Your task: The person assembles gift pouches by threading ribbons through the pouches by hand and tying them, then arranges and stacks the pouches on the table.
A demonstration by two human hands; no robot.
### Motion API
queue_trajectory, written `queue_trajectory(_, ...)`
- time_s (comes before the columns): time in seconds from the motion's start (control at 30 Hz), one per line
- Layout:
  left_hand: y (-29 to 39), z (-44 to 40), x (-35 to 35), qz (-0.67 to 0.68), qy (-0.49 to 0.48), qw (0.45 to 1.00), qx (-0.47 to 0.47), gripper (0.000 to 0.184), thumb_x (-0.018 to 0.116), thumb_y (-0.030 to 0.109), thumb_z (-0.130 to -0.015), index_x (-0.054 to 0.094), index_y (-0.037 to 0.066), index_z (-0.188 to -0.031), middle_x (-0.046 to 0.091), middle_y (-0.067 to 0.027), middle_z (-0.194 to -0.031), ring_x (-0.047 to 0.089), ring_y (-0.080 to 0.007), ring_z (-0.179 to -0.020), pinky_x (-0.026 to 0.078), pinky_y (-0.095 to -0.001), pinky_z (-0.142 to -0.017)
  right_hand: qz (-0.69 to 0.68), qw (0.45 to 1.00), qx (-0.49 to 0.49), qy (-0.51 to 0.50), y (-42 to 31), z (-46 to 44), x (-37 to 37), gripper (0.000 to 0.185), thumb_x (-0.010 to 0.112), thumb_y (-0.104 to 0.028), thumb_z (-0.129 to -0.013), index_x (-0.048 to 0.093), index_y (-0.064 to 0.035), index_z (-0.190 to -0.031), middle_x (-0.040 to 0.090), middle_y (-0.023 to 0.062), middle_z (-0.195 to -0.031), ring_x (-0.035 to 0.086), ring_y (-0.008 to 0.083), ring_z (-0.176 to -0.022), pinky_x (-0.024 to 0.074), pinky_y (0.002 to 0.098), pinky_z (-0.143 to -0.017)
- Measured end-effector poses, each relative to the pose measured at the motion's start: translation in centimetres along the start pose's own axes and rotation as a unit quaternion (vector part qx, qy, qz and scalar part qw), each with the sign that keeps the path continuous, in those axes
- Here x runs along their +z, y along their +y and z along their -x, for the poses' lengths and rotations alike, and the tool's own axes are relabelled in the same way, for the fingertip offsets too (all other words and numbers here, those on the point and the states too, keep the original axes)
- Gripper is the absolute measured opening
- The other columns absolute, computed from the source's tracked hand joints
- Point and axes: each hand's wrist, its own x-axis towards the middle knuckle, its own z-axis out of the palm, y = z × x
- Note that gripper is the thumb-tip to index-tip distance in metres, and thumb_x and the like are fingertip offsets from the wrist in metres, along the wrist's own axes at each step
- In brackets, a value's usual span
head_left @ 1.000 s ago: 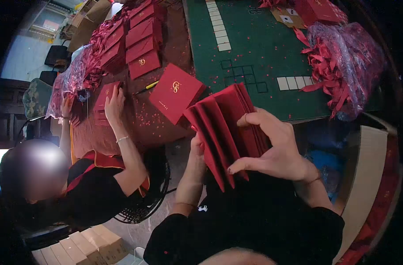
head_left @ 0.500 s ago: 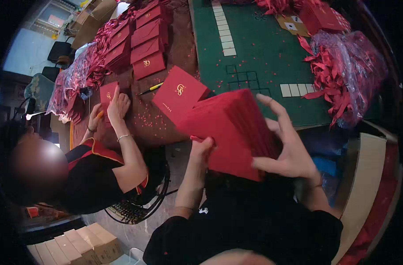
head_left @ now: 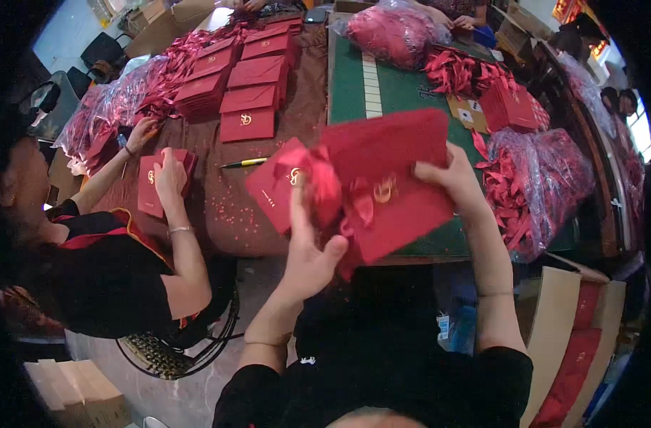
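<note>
My right hand grips the right edge of a stack of red paper gift bags, thumb on the front. A gold logo and a pink-red ribbon show on the bag's face. My left hand is at the lower left of the stack, index finger raised and thumb apart. Blurred ribbon loops hang around its fingertips; whether they touch is unclear. Behind my left hand, a red bag with a gold logo lies on the brown-covered table.
To my left, a co-worker's hand rests on red bags. Stacked red bags and a yellow-black pen lie on the brown cover. A plastic sack of ribbons sits on the green table. An open carton stands at right.
The stack has been turned, so its logo and ribbon side now faces me. My left hand has left its front and moved to the ribbons. The view has shifted upward.
</note>
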Motion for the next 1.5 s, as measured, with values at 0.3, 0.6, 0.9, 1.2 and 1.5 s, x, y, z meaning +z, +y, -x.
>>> queue_trajectory(0.3, -4.9, -1.2, -5.9, -0.072, 0.249, 0.966, -0.022, 0.042, 0.058, 0.005, -0.09, 0.043, 0.003, -0.129, 0.046, -0.0089, -0.131, 0.041, -0.02, -0.125, 0.026, -0.0356, -0.107, -0.528, 0.802, 0.037, 0.276, 13.1, -20.8, -0.7, 0.038, 0.067, -0.021, -0.087, 0.055, -0.0082, -0.12, 0.059, 0.0092, -0.124, 0.056, 0.0314, -0.114, 0.0439, 0.0524, -0.098)
queue_trajectory(0.6, -6.3, 0.7, -7.4, -0.152, 0.242, 0.956, -0.068, 0.038, 0.055, 0.006, -0.093, 0.042, 0.002, -0.128, 0.045, -0.0125, -0.132, 0.039, -0.0219, -0.128, 0.028, -0.0352, -0.11, -0.528, 0.756, 0.012, 0.386, 17.0, -25.2, 1.0, 0.045, 0.07, -0.02, -0.084, 0.051, -0.0107, -0.124, 0.059, 0.0104, -0.122, 0.06, 0.0304, -0.106, 0.05, 0.0536, -0.089)
queue_trajectory(0.9, -8.6, 0.3, -7.9, -0.124, 0.243, 0.961, -0.046, 0.045, 0.055, 0.003, -0.093, 0.036, 0.001, -0.133, 0.037, -0.0135, -0.14, 0.034, -0.0226, -0.133, 0.026, -0.0351, -0.11, -0.416, 0.8, 0.191, 0.388, 12.6, -22.8, 2.0, 0.064, 0.065, -0.06, -0.078, 0.051, -0.0192, -0.125, 0.063, 0.0021, -0.119, 0.059, 0.0235, -0.109, 0.039, 0.0509, -0.102)
queue_trajectory(1.2, -8.7, 0.0, -6.9, -0.058, 0.247, 0.964, -0.078, 0.058, 0.058, 0.001, -0.09, 0.026, 0.0, -0.139, 0.029, -0.0174, -0.145, 0.028, -0.0266, -0.136, 0.024, -0.0378, -0.111, -0.364, 0.822, 0.271, 0.345, 9.3, -16.3, 1.5, 0.132, 0.084, -0.064, -0.047, 0.017, -0.004, -0.144, 0.035, 0.0205, -0.134, 0.038, 0.0366, -0.123, 0.0381, 0.0509, -0.101)
queue_trajectory(1.5, -9.3, -0.4, -6.5, -0.039, 0.245, 0.962, -0.111, 0.074, 0.053, -0.008, -0.085, 0.012, 0.001, -0.146, 0.016, -0.021, -0.153, 0.017, -0.0275, -0.142, 0.015, -0.0366, -0.114, 0.298, 0.941, -0.015, 0.159, 12.4, -9.2, 9.8, 0.082, 0.068, -0.066, -0.071, 0.056, 0.0046, -0.113, 0.056, 0.0155, -0.111, 0.054, 0.0288, -0.103, 0.0442, 0.0393, -0.089)
